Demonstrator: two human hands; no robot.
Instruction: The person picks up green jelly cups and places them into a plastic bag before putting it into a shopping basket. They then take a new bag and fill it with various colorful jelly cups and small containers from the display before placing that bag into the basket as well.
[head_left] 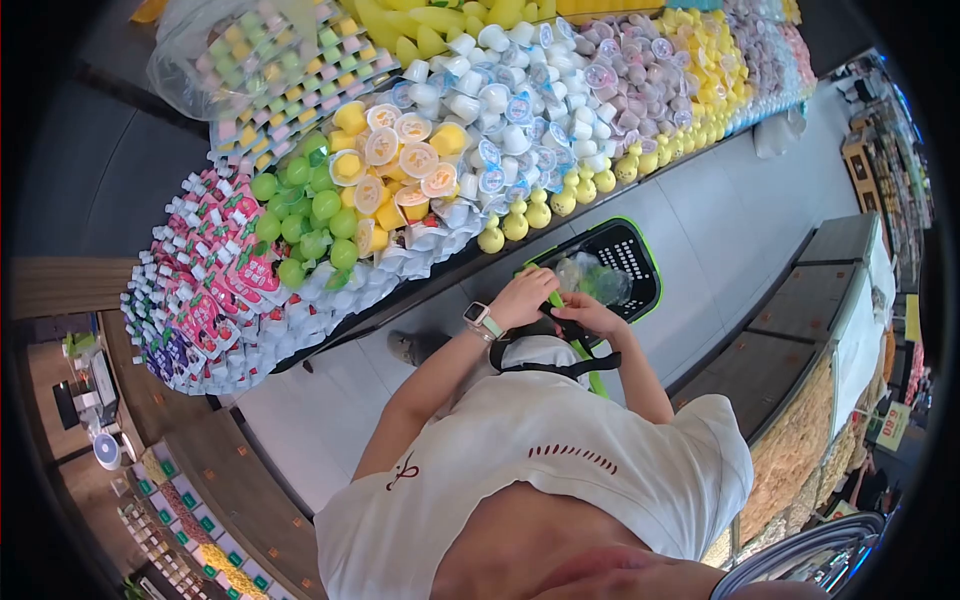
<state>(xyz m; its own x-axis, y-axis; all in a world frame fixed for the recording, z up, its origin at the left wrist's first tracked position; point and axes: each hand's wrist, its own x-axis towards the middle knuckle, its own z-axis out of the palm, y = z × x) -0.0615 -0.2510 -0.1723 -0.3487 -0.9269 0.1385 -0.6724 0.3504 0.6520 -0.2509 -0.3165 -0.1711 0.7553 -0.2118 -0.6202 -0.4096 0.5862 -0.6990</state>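
Note:
A black shopping basket [645, 262] with a bright green rim and slotted walls is just in front of my body. Clear plastic bags [592, 280] lie inside it. My left hand [527, 298], with a watch on its wrist, is closed on the basket's green and black handle [565, 318]. Close beside it, my right hand [595, 317] has its fingers bent around the same handle. A black strap [560, 369] crosses my white shirt just below both hands.
A long display ahead holds jelly cups [515, 110], orange-topped cups [400, 160], green round packs [310, 210], pink pouches [215, 290] and yellow round bottles [538, 212]. Dark counters [740, 365] stand at right. Grey tiled floor [690, 230] runs between. A shoe [407, 347] shows below.

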